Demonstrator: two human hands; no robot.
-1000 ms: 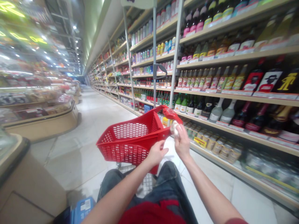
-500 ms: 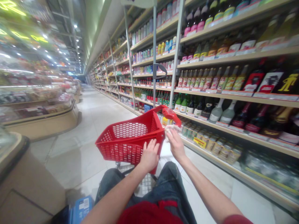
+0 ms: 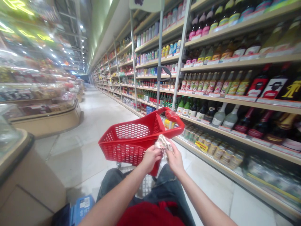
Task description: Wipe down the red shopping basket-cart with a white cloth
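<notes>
Between my two hands is a crumpled whitish cloth [image 3: 162,142] with darker smudges. My left hand [image 3: 151,159] pinches its left side, close to the cart's red side wall. On the other side, my right hand [image 3: 175,156] grips the cloth with bent fingers. Just beyond them stands a red plastic shopping cart [image 3: 125,147] with perforated walls, and I see nothing inside its basket. Its red handle [image 3: 175,121] curves out to the right above the cloth, and neither hand touches it. My knees are on either side of the cart's near end.
Tall shelves [image 3: 235,94] of bottles and cans line the right side, with a yellow price tag [image 3: 201,146] low down. Rounded display counters [image 3: 47,117] stand at left. A blue box [image 3: 82,208] sits by my left leg. The pale tiled aisle [image 3: 87,103] runs ahead.
My right hand has brought the cloth from the cart's handle down toward me. My left hand has left the cart's side and closed on the cloth. The view has shifted slightly.
</notes>
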